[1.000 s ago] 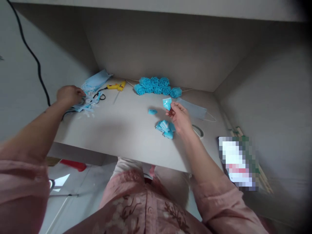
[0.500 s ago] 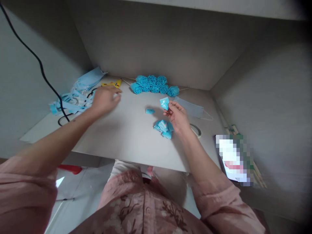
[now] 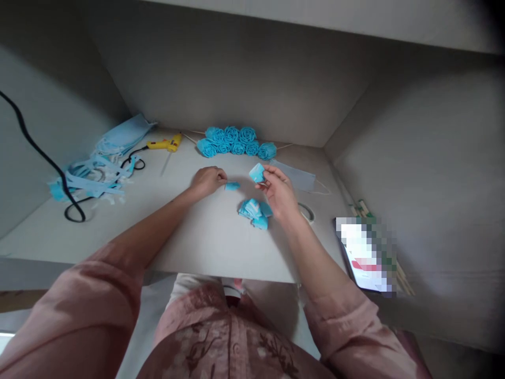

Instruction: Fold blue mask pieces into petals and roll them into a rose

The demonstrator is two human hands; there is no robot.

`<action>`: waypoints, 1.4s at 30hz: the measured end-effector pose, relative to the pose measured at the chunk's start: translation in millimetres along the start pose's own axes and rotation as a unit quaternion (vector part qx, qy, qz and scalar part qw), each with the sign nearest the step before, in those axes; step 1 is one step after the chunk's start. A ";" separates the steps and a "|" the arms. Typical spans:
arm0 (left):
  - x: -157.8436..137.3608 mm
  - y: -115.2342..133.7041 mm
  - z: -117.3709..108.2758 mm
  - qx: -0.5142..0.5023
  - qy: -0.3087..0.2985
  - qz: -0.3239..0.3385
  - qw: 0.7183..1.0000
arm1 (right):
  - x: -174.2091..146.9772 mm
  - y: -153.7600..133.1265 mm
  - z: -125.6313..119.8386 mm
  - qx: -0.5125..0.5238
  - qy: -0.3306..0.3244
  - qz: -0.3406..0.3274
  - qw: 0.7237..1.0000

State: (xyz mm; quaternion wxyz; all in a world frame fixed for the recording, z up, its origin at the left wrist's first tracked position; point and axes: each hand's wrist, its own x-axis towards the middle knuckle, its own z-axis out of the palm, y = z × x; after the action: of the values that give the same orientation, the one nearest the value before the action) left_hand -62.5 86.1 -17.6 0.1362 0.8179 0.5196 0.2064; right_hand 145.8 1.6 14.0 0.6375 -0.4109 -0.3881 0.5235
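My right hand [image 3: 279,192] pinches a small folded light-blue petal piece [image 3: 257,172] between thumb and fingers, raised above the table. To its left, my left hand [image 3: 209,181] has its fingertips closed at the left end of another small blue piece [image 3: 232,186] lying on the table. Just below the hands sits a loose pile of folded blue petal pieces [image 3: 253,210]. Behind them, several blue fabric roses [image 3: 232,141] on thin sticks are stacked against the back wall.
A yellow hot glue gun [image 3: 168,143] with a black cord lies at the back left. Beside it are stacked face masks [image 3: 124,135] and cut blue strips [image 3: 84,176]. At right are a flat mask [image 3: 295,176], a tape roll [image 3: 306,212], a phone [image 3: 361,258] and sticks [image 3: 404,279].
My left hand has moved from near the glue gun rightward to the small blue piece. My right hand still holds its petal piece, now turned slightly. The camera view has shifted.
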 end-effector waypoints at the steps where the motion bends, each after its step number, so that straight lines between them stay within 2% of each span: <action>1: 0.1 0.6 1.8 0.001 0.003 0.003 1.000 | -0.4 -0.3 0.5 0.002 0.000 0.001 1.000; 7: -2.3 0.3 7.1 -0.017 0.020 0.028 0.999 | -1.8 0.0 0.0 -0.015 -0.002 0.007 1.000; 10: -5.3 2.2 1.6 -0.134 0.050 0.019 0.990 | -1.6 1.0 -1.6 -0.032 -0.015 0.010 0.999; 14: -10.2 14.3 -11.8 -0.315 0.088 0.005 0.945 | -2.3 1.5 -2.3 -0.048 -0.040 0.014 0.998; 17: -14.1 25.8 -20.9 -0.377 0.083 0.010 0.922 | -3.9 1.1 -1.7 -0.069 -0.062 0.032 0.995; 22: -19.4 35.7 -26.8 -0.400 0.078 0.012 0.913 | -4.9 2.8 -1.8 -0.087 -0.059 0.060 0.993; 27: -21.3 38.2 -23.9 -0.396 0.063 0.040 0.915 | -4.5 5.1 -0.8 -0.125 -0.041 0.055 0.990; 30: -22.3 40.5 -22.7 -0.417 0.044 0.045 0.907 | -4.7 4.6 1.3 -0.130 -0.029 0.054 0.990; 34: -24.1 44.1 -23.3 -0.466 -0.002 0.029 0.884 | -4.6 3.6 3.2 -0.123 -0.019 0.051 0.991; 37: -24.9 44.4 -21.9 -0.470 -0.037 0.020 0.882 | -4.9 3.0 3.3 -0.117 -0.024 0.051 0.992; 42: -24.6 41.1 -18.8 -0.459 -0.016 -0.023 0.888 | -7.2 1.5 2.9 -0.121 -0.041 0.020 0.992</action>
State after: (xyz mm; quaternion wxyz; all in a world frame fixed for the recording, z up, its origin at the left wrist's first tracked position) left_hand -48.0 46.5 12.1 0.5097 0.6552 0.3828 0.4054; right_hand 141.5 -5.0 13.2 0.5557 -0.4714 -0.4661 0.5017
